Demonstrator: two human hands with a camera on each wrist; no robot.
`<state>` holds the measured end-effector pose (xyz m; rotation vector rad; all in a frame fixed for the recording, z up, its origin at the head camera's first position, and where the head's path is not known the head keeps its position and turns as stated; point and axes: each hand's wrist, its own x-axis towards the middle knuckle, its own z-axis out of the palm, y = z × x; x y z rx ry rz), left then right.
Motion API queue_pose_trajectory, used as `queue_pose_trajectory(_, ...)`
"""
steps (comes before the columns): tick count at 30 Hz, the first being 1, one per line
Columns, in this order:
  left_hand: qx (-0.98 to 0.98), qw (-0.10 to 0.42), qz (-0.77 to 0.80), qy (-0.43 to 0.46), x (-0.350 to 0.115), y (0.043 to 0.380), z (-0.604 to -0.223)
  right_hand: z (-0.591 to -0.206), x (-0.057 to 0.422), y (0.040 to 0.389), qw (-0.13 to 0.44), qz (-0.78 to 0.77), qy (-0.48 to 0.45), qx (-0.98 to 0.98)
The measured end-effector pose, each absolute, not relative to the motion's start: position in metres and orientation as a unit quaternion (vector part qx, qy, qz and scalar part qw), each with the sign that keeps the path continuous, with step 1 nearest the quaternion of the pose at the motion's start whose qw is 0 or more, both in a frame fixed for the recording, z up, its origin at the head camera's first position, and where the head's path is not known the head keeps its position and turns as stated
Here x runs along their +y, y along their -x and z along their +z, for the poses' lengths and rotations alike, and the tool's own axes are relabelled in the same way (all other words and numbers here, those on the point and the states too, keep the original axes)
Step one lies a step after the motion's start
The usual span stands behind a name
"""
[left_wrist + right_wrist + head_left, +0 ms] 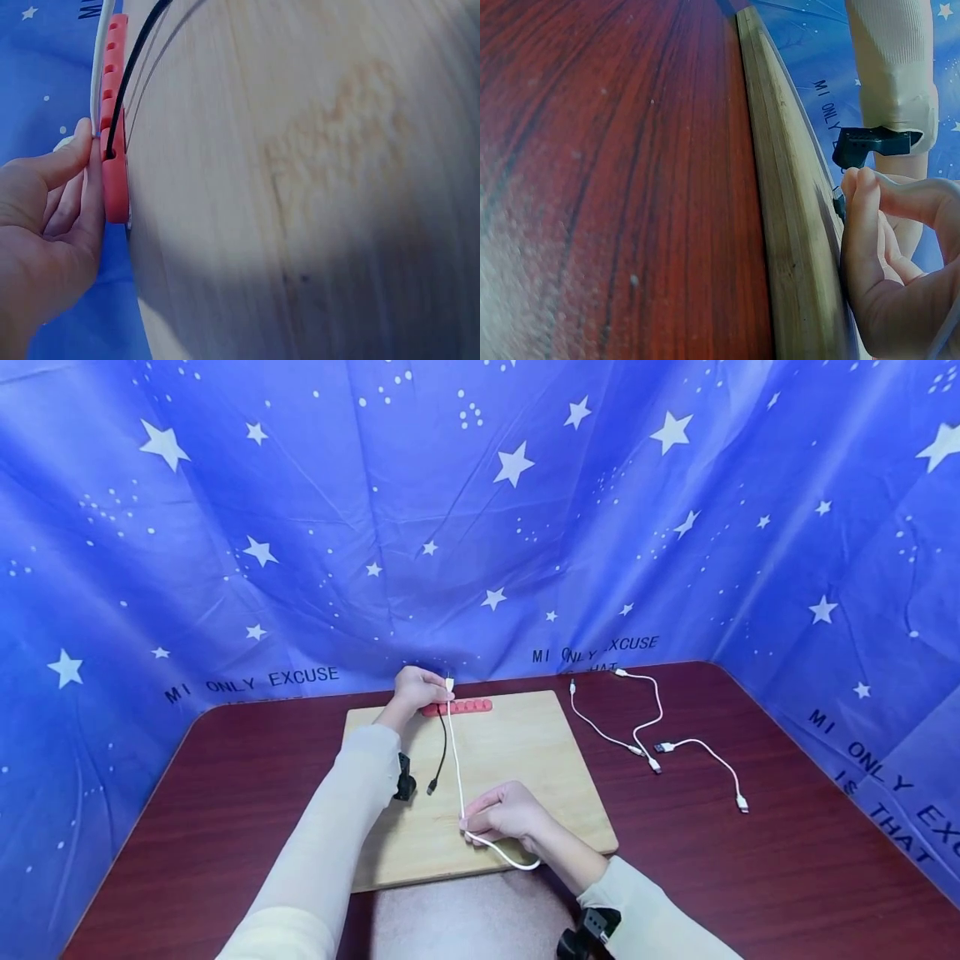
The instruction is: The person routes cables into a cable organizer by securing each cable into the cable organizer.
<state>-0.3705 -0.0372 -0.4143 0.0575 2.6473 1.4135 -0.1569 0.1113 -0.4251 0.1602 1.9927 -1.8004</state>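
A white USB cable is stretched between both hands over a wooden board. My left hand pinches it just below its plug, at the board's far edge beside a red cable holder with several slots. In the left wrist view a black cable sits in the holder's slot nearest the hand; its other end lies on the board. My right hand pinches the white cable lower down, over the near part of the board, between thumb and fingertip. The rest of the cable loops beneath that hand.
Several short white cables lie to the right of the board on the dark red table, one of them a curved cable nearest the front. A blue star-printed curtain hangs behind the table.
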Motion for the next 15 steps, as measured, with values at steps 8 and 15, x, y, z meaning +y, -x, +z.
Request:
queue_pose_trajectory(8,0.919,0.017,0.389,-0.066,-0.032,0.368,-0.41,-0.423,0.11,0.159,0.219,-0.646,-0.065,0.728)
queue_pose_trajectory(15,0.939,-0.012,0.335,-0.078,-0.023,0.373,-0.412,-0.421,0.107,0.162,0.192,-0.626,-0.074,0.753)
